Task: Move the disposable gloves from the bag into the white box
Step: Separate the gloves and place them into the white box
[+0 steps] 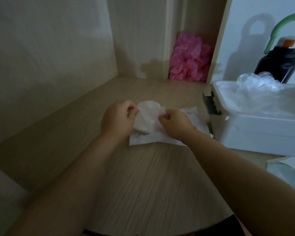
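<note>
A flat white bag [192, 114] with red print lies on the wooden desk [143, 176] in the middle of the view. Over it I hold a folded wad of translucent disposable gloves [146, 114]. My left hand [117, 119] pinches the wad's left edge, and my right hand [174, 122] pinches its right side. The white box [262, 132] stands open at the right, close to the bag. Several crumpled clear gloves [257, 89] lie heaped in it, rising above its rim.
A black bottle [278, 65] with a green loop handle stands behind the box. Crumpled pink plastic [189, 60] fills a narrow shelf niche at the back. Cabinet walls close off the left and back. A pale object [289, 171] lies at the right edge.
</note>
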A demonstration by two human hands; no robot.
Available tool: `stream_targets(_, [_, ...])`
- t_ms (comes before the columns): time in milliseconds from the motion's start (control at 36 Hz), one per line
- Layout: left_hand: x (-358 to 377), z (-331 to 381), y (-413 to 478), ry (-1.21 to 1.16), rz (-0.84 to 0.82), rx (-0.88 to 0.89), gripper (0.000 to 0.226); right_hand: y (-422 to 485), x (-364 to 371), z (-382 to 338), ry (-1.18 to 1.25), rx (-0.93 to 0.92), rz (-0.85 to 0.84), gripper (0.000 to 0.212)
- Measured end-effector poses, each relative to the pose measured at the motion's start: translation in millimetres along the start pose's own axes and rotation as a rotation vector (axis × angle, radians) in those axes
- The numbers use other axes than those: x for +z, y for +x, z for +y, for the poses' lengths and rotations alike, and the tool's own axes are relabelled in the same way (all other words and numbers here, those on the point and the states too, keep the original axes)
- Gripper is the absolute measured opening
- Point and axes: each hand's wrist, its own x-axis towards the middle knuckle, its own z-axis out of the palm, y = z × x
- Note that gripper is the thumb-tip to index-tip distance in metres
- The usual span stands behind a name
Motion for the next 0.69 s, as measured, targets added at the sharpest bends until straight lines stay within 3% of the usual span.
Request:
stream_targets(194, [-20.3,14.8,17.1,-0.325,0.357,-0.061,0.007,-0.5,-4.7,-5.9,0.007,0.012,-0.012,0.023])
stream_targets(250, [-26.5,20.7,22.0,-0.416,0.366,-0.085,0.007,-4.0,-9.1,-11.9,0.117,0.002,-0.044,0.034])
stream_targets(361, [-40.0,34.2,34.5,-0.624,0.129,0.066,0.022,-6.7,-28.3,-32.4,0.648,-0.018,0.005,0.061])
stream_targets(444, [-50.2,50.1,41.8,-0.807,-0.140,0.098,0.025,-4.2,-52.8,-42.4,0.937,-0.023,-0.100,0.088])
stream_targets(639, [-64.2,83.0,66.2,-1.207,-0.466,0.059,0.019,-5.6,-114.7,-42.7,0.942,0.000,-0.318,0.096])
stream_targets(694, [-65.1,94.3,74.3,-1.243,-0.543,0.057,0.024,-10.1,-128.8,-42.6,0.877,-0.021,-0.379,0.084])
